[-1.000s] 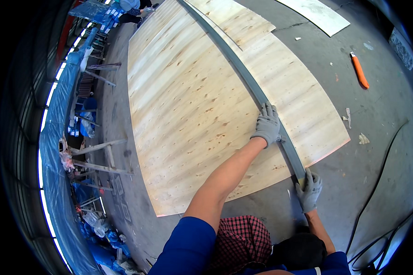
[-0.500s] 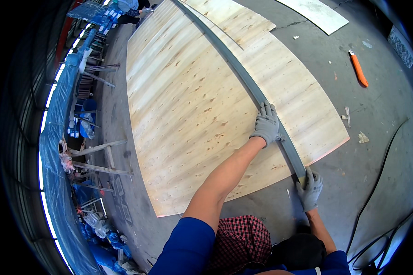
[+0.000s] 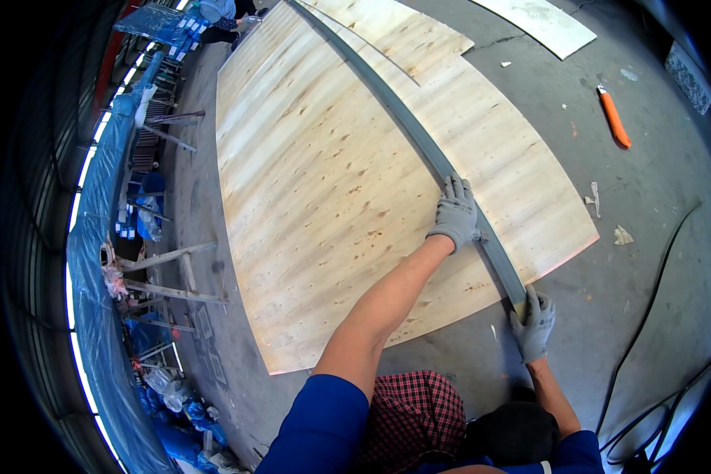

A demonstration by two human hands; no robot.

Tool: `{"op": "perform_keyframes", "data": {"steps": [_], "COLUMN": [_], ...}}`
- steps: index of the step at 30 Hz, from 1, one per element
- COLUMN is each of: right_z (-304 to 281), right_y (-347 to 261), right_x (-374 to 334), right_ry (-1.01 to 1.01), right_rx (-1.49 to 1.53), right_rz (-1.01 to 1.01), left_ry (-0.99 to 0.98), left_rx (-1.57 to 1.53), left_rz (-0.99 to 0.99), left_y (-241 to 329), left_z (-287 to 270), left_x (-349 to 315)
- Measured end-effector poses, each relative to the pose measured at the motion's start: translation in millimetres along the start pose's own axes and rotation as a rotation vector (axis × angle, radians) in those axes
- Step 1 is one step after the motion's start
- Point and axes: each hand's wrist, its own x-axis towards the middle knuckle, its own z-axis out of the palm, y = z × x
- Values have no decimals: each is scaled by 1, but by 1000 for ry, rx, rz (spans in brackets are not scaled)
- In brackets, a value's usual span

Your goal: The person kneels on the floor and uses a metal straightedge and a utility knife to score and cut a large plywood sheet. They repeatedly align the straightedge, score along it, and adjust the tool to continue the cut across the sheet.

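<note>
A long grey straight bar (image 3: 407,122) lies across a large pale plywood sheet (image 3: 308,197). My left hand (image 3: 456,212), in a grey glove, lies on the bar with its fingers stretched out along it and the thumb apart. At the near end of the bar, just past the plywood's front edge, my right hand (image 3: 535,324) is closed around the end and side of it. That hand wears a matching grey glove. Some of its fingers are hidden beneath or behind the bar.
Another plywood piece (image 3: 403,31) lies on the sheet's far right. An orange-handled cutter knife (image 3: 614,118) is on the concrete floor, right. A black cable (image 3: 656,292) curves at lower right. Blue-wrapped stock (image 3: 99,237) and wooden supports (image 3: 174,292) line the left; another person (image 3: 221,20) is far off.
The far end of the bar has swung slightly left over the plywood. Both hands keep their places on the bar, and the view has shifted a little.
</note>
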Motion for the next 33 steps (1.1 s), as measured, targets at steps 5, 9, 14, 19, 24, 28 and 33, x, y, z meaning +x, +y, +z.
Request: {"op": "perform_keyframes", "data": {"steps": [5, 9, 14, 19, 24, 28, 33], "right_z": [-1, -1, -2, -2, -1, 1, 0], "right_y": [-2, -1, -3, -2, -1, 0, 0], "right_x": [1, 0, 1, 1, 0, 0, 0], "right_ry": [-6, -2, 0, -3, -2, -5, -1], "right_rx": [6, 5, 5, 6, 7, 3, -2], "right_rz": [3, 6, 1, 11, 10, 16, 20], "left_ry": [-31, -14, -20, -27, -27, -26, -30], "left_rx": [-15, -23, -23, -8, 2, -4, -19], "left_rz": [-16, -7, -13, -19, -18, -16, -12], "left_y": [0, 1, 1, 2, 1, 1, 2], "left_z": [-6, -4, -6, -6, -4, -6, -6], "left_x": [-2, -1, -2, -1, 0, -1, 0]}}
